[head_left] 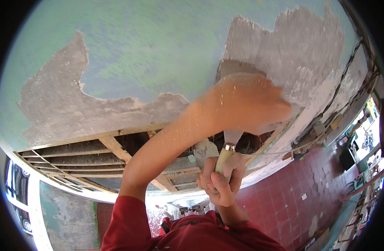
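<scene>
In front of me is a large green painted surface (150, 46) with rough grey patches (300, 50) where the paint is gone. My left hand (250, 102) is raised across the right-hand patch, close to it or touching it. Motion smears its fingers, so I cannot make out whether it holds anything. A darker grey area (240, 67) shows just above that hand. Lower down, my right hand (221, 182) is wrapped round the pale handle of a putty knife (226, 161). Its metal blade points up, and its upper part is hidden behind my left hand.
Below the painted surface runs an opening with wooden slats (75, 161) and dark gaps. A black cable (346, 69) hangs along the right edge. Reddish floor tiles (280, 201) lie below right, with clutter (355, 180) farther right. A vehicle (20, 201) stands outside at left.
</scene>
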Tool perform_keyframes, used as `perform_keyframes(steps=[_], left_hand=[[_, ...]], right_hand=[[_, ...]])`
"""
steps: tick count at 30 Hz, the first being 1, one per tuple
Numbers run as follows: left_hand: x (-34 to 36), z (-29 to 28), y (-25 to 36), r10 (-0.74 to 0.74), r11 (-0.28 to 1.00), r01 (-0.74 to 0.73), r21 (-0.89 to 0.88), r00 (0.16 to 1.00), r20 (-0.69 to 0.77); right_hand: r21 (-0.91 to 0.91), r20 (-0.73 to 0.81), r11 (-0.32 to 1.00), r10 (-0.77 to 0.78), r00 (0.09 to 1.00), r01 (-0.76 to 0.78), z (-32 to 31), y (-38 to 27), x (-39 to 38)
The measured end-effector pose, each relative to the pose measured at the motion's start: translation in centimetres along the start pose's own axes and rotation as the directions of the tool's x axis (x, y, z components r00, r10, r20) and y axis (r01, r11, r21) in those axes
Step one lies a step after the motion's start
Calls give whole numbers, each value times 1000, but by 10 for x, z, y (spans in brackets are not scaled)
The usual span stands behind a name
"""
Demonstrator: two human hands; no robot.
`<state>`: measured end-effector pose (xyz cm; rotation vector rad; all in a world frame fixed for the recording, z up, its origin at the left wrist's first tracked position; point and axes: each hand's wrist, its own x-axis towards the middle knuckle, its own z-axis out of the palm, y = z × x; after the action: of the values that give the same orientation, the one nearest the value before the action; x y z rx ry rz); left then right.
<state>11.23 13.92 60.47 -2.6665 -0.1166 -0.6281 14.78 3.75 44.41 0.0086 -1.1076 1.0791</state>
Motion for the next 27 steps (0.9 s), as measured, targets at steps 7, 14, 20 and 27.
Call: perform_keyframes(steps=[7,14,20,27], left_hand=[[-1,16,3,18,1000,-17,11,996,-85],[8,-9,-5,-9,989,1,145,999,51],[2,11,1,14,1000,-15,-10,994,-112],[2,3,0,-33,995,35,89,999,-24]], right_hand=[[8,30,1000,0,1000,0,-12,1,-13],[-59,48,998,0,999,3,-3,-3,11],[-66,26,997,29,999,-28,-9,-2,-5],[7,-21,1000,13,1000,-13,-1,-3,1]])
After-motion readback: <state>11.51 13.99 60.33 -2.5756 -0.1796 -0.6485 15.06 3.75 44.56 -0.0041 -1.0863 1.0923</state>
